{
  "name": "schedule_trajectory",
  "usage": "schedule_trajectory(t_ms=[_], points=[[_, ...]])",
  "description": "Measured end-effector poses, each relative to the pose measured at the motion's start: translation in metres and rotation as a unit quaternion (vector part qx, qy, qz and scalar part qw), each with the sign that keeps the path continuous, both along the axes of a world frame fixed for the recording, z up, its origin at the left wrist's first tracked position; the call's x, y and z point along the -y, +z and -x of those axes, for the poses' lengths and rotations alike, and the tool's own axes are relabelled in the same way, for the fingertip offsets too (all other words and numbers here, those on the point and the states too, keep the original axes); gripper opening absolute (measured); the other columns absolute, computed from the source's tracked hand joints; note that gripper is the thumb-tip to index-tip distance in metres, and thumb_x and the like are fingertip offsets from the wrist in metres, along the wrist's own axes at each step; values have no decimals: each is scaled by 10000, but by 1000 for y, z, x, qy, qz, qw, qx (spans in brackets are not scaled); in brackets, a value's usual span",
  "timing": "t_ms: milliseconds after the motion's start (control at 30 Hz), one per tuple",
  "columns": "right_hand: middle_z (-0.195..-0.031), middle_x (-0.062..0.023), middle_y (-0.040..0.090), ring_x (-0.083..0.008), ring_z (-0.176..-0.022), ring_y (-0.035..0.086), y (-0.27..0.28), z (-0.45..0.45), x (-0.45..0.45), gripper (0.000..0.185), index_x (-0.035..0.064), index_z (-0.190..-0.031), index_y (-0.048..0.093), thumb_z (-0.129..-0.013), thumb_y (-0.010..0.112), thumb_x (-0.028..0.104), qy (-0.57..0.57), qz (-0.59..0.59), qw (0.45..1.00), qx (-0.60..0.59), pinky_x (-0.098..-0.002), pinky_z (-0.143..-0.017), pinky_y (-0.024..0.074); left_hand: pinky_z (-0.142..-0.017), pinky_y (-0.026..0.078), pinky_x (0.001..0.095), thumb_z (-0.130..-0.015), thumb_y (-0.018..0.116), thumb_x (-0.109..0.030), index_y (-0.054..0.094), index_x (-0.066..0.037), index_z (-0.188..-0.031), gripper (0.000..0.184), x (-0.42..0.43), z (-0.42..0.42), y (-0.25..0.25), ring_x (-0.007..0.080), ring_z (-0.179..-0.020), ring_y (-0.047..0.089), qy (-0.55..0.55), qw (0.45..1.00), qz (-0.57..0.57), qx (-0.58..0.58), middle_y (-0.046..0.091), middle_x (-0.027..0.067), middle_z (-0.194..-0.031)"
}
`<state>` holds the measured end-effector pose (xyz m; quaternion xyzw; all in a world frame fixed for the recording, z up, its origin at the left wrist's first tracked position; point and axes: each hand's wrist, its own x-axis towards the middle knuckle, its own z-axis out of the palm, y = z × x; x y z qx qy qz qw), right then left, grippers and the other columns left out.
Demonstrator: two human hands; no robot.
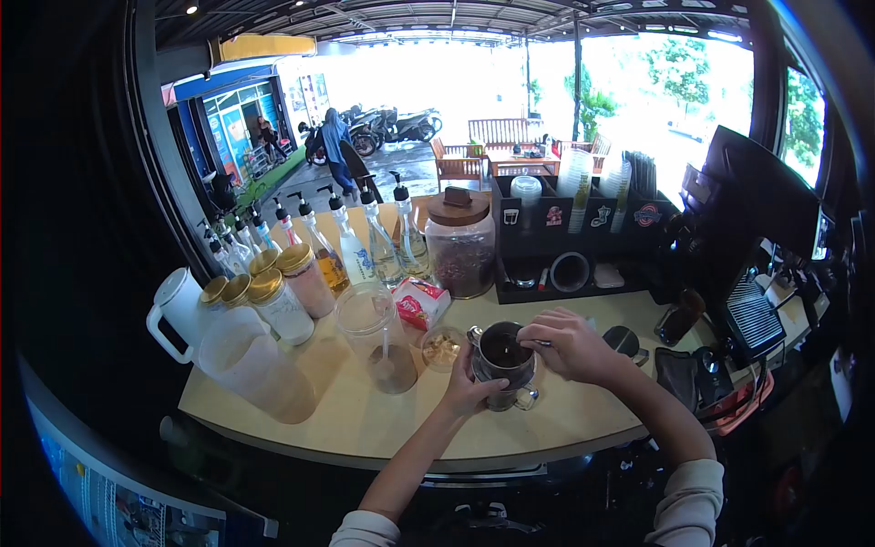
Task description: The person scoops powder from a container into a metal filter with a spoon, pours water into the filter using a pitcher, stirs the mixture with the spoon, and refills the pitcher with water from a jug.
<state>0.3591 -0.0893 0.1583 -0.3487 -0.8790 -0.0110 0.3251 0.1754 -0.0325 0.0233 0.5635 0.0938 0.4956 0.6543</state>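
The left hand [471, 387] cradles a dark-filled metal cup [504, 372] above the pale counter [437, 436] while the right hand [576, 348] pinches what looks like a utensil [544, 343] at its rim, the rigid, probably slick cup seeming best gripped around its side.

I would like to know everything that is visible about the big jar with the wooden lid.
The jar is wide, transparent and seemingly glass, with dark contents I cannot identify. Its round brown lid, wooden-looking with a block-shaped knob, is on. It stands upright on the pale counter, between the pump bottles and the black rack; no hand touches it.
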Motion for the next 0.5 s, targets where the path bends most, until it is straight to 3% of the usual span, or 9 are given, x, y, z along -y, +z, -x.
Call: schedule_trajectory(t_ms=[167,300,500], points=[[-836,-81,631,-281,-823,609,-1,3,9,139,56,-896,617,-763,657,67,12,60,998,-30,-388,-744,475,-973,460,406,-651,775,7,329,-59,-1283,776,2,0,3,235,-1139,532,-14,1000,11,16,495,104,-1211],[-810,-95,636,-280,-804,604,-5,-6,2,116,45,-910,635,-796,651,57,-9,12,1000,-12,-381,-713,475,-980,453,404,-652,773,5,324,-56,-1293,785,-1,0,0,236,-1143,530,18,999,-27,-12,495,107,-1216],[-819,-102,640,-261,-749,624,7,-3,13,119,33,-945,637,-832,630,73,-19,119,988,-100,-346,-651,496,-990,436,397,-644,781,-15,318,-44,-1306,808,-4,1,-3,235,-1154,522,12,1000,-16,-7,491,113,-1231]])
